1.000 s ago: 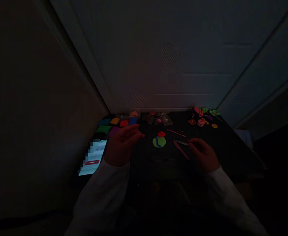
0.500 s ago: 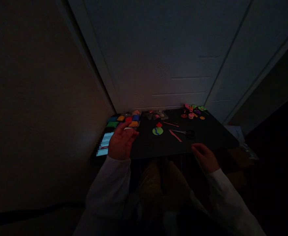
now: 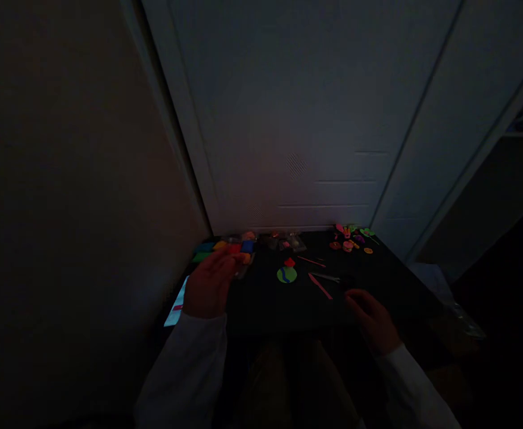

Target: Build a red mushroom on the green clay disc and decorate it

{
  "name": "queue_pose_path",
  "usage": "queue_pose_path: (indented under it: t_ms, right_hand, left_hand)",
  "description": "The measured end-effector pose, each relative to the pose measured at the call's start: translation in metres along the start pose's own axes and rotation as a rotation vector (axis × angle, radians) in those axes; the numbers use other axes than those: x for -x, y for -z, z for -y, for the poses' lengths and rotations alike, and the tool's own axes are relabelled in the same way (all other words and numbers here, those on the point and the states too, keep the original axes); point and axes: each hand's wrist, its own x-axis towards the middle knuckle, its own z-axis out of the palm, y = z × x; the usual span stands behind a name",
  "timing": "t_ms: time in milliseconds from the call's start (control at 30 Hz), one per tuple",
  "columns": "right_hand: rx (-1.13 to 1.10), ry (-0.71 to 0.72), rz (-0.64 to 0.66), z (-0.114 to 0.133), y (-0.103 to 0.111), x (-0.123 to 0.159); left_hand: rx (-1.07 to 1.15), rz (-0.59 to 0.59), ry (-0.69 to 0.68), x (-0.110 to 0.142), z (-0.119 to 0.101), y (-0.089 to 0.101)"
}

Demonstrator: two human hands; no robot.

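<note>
The scene is very dark. My left hand (image 3: 208,287) is raised over the left part of a black table (image 3: 288,307), its fingers curled by a row of coloured clay packets (image 3: 226,246); a pale packet with an orange lump (image 3: 245,260) seems to be at its fingertips. My right hand (image 3: 372,317) rests at the table's front edge with loosely bent fingers and nothing in it, just short of a pair of scissors (image 3: 330,277) and a pink modelling tool (image 3: 319,286). A green clay disc with a blue wavy stripe (image 3: 287,275) lies in the middle, with a red clay piece (image 3: 289,262) behind it.
Small bright clay figures (image 3: 351,237) are clustered at the back right corner. Clear bags (image 3: 288,241) lie against the white panelled wall. A lit phone screen (image 3: 176,301) shows at the table's left edge, beside a dark wall. My knees are under the front edge.
My left hand has lifted from beside the disc and drawn back over the clay packets. My right hand has pulled away from the scissors to the front edge. The view has tilted up.
</note>
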Motion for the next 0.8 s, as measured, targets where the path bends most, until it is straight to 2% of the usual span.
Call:
queue_pose_path:
  t_ms: [100,167,300,400,467,567,700,800]
  right_hand:
    - [-0.024,0.067,0.014,0.020,-0.007,-0.040]
    - [-0.048,0.123,0.035,0.038,-0.017,-0.073]
    - [-0.147,0.255,0.043,0.075,-0.049,-0.137]
    - [-0.219,0.310,0.108,0.095,-0.075,-0.167]
    - [-0.244,0.339,0.168,0.103,-0.088,-0.176]
    - [-0.251,0.382,0.212,0.109,-0.100,-0.177]
    - [-0.165,0.583,0.251,0.112,-0.109,-0.172]
    - [0.016,0.714,0.169,0.111,-0.114,-0.170]
  left_hand:
    - [0.044,0.002,-0.067,-0.036,0.000,-0.009]
    - [0.086,0.040,-0.088,-0.062,0.004,-0.023]
    - [0.162,0.168,-0.092,-0.104,0.020,-0.063]
    - [0.174,0.302,-0.029,-0.122,0.033,-0.085]
    - [0.097,0.380,0.074,-0.127,0.041,-0.088]
    - [-0.031,0.421,0.167,-0.129,0.051,-0.080]
    - [-0.227,0.404,0.154,-0.129,0.055,-0.069]
    - [-0.340,0.400,0.123,-0.125,0.048,-0.070]
